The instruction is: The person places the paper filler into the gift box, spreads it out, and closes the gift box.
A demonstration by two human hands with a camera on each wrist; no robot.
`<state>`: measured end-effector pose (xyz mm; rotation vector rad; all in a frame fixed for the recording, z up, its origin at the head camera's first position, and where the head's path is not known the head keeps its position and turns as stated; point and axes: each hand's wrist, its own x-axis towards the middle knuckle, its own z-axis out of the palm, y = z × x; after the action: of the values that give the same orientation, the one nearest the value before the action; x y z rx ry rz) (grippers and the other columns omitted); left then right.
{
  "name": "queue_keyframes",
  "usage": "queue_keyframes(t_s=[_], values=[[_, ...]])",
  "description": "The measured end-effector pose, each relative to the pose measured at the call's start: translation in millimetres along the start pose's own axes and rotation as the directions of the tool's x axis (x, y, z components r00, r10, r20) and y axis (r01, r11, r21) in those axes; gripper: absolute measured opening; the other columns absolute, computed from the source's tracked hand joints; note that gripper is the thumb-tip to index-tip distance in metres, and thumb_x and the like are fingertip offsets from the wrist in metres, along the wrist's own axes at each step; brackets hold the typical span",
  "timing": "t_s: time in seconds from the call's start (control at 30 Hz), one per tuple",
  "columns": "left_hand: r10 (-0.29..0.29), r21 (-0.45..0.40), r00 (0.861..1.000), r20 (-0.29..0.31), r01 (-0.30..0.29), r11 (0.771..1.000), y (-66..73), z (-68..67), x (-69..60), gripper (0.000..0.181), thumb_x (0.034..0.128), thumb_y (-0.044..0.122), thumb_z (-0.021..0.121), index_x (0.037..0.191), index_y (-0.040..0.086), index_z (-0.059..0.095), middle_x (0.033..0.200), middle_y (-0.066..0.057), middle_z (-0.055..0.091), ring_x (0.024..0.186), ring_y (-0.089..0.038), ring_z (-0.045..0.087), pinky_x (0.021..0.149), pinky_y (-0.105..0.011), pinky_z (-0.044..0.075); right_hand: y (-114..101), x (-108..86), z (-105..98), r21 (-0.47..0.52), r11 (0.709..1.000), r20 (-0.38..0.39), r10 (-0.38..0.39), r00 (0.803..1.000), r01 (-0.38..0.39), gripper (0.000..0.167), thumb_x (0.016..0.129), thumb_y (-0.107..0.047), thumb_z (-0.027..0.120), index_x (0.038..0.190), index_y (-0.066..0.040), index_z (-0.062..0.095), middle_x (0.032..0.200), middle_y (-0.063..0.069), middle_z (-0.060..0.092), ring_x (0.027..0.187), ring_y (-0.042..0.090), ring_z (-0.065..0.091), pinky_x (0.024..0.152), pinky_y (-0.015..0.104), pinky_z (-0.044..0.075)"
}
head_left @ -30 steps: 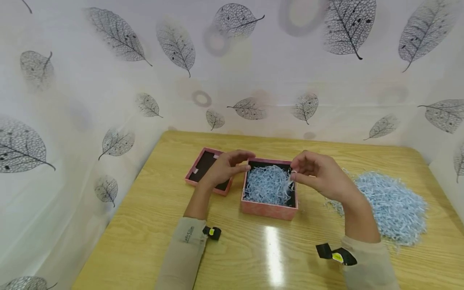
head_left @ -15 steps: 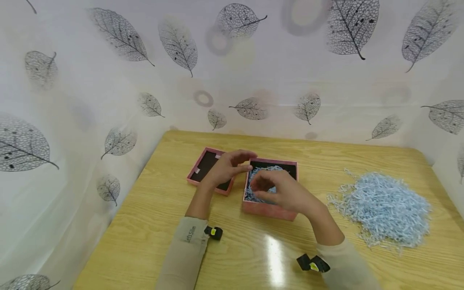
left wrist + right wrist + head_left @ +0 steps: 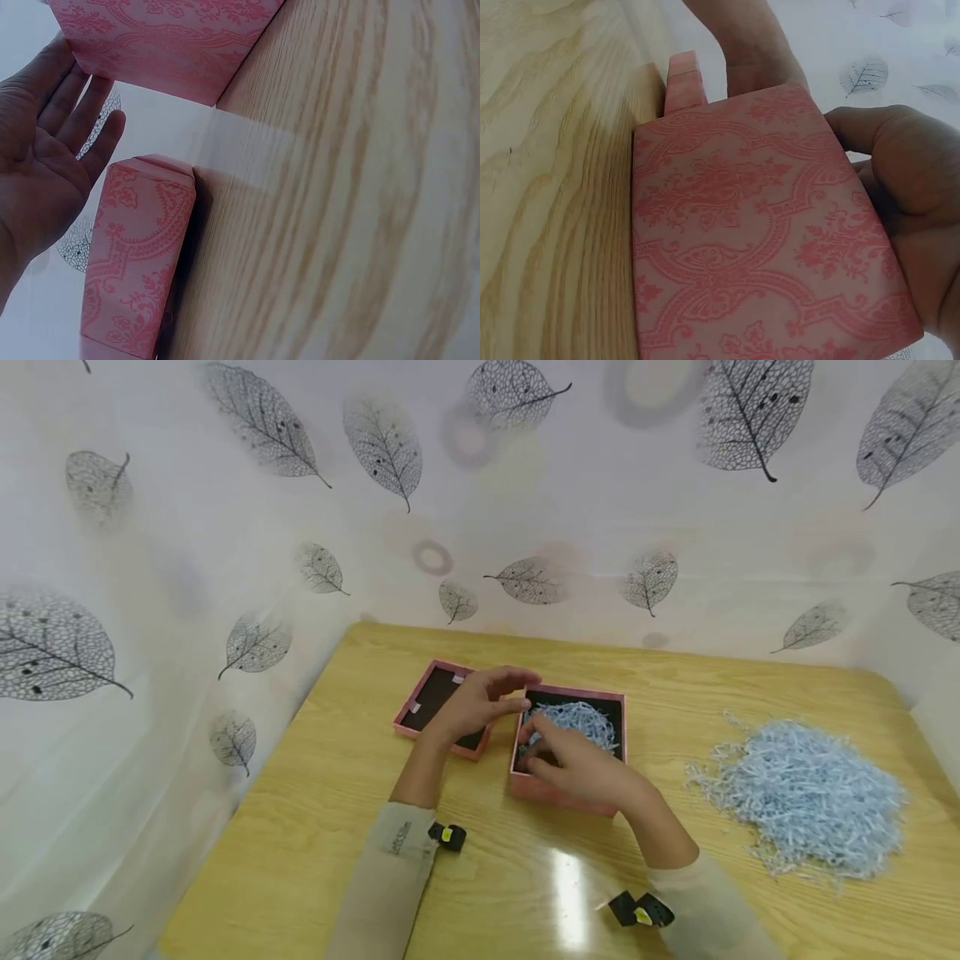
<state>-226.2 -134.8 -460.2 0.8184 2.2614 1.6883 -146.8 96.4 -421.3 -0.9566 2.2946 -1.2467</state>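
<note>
A pink patterned box (image 3: 567, 793) with a black inside stands on the table, holding pale blue shredded paper (image 3: 585, 722). My left hand (image 3: 483, 702) rests at the box's left rim, fingers towards the back corner and thumb lower down. In the left wrist view its fingers lie fairly straight against the pink wall. My right hand (image 3: 577, 764) reaches over the front rim into the near left part of the box, fingers bent down at the shredded paper. Its fingertips are hidden behind the wall in the right wrist view, so any strands between them cannot be made out.
The box's lid (image 3: 431, 697) lies inside up to the left, partly behind my left forearm. A loose heap of blue shredded paper (image 3: 817, 797) sits on the right of the wooden table (image 3: 300, 827). A leaf-printed cloth (image 3: 585, 527) hangs behind.
My right hand has moved from the box's right rim, where it pinched white strands, across to the near left inside and down into it. My left hand has kept its place at the rim.
</note>
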Motion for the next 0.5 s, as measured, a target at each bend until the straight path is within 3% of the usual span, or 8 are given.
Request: queue_keyframes(t_s=[0.1, 0.2, 0.37, 0.5], values=[[0.000, -0.007, 1.000, 0.002, 0.000, 1.000, 0.3, -0.1, 1.0, 0.040, 0.1039, 0.018, 0.071, 0.143, 0.017, 0.066, 0.143, -0.001, 0.066, 0.141, -0.019, 0.056, 0.118, -0.054, 0.043, 1, -0.9, -2, -0.029, 0.999, 0.009, 0.045, 0.999, -0.045, 0.030, 0.108, -0.007, 0.053, 0.137, -0.007, 0.048, 0.116, 0.010, 0.077, 0.108, 0.021, 0.073, 0.090, 0.041, 0.057], [-0.013, -0.016, 1.000, 0.005, 0.013, 1.000, 1.1, 0.9, 0.4, 0.039, 0.1042, 0.021, 0.071, 0.143, 0.018, 0.066, 0.143, 0.000, 0.066, 0.142, -0.019, 0.055, 0.118, -0.054, 0.044, 1, -5.6, -11, -0.008, 0.999, -0.018, 0.033, 0.999, -0.033, 0.035, 0.110, -0.009, 0.054, 0.144, -0.005, 0.047, 0.115, 0.012, 0.077, 0.107, 0.024, 0.074, 0.089, 0.041, 0.059], [-0.024, -0.025, 1.000, 0.002, 0.024, 0.999, 1.2, 0.9, 0.3, 0.040, 0.1037, 0.025, 0.072, 0.143, 0.021, 0.066, 0.143, 0.003, 0.066, 0.143, -0.018, 0.053, 0.118, -0.054, 0.043, -1, -21.3, -38, 0.083, 0.997, -0.139, 0.004, 0.990, 0.008, 0.035, 0.109, -0.009, 0.060, 0.143, -0.004, 0.053, 0.116, 0.016, 0.076, 0.108, 0.030, 0.074, 0.089, 0.035, 0.061], [-0.011, -0.020, 1.000, 0.000, 0.011, 1.000, -0.8, -0.3, -0.3, 0.040, 0.1035, 0.022, 0.072, 0.143, 0.020, 0.066, 0.143, 0.001, 0.066, 0.143, -0.018, 0.054, 0.118, -0.053, 0.043, 3, -40.3, -67, 0.055, 0.998, -0.260, 0.056, 0.964, -0.043, 0.032, 0.108, -0.011, 0.063, 0.139, -0.003, 0.060, 0.119, 0.017, 0.074, 0.109, 0.025, 0.074, 0.091, 0.025, 0.059]])
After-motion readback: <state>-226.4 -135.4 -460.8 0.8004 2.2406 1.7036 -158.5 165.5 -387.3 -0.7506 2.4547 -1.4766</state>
